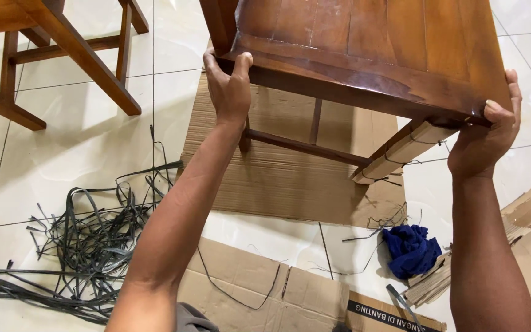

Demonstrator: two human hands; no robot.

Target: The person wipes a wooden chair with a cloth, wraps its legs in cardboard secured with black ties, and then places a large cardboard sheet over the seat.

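Head view: both hands [228,86] [483,138] grip the upright wooden chair [370,43], seat level.

Chair [370,43]: above a cardboard sheet [278,172] on the floor [87,141].
Hands: left hand [228,86] and right hand [483,135] on opposite seat edges.
Strap pile [87,240]: left.
Cloth [410,249]: right, near cardboard scraps [523,215].

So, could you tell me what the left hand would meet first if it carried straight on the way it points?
The left hand already grips the wooden chair seat, so it meets that.
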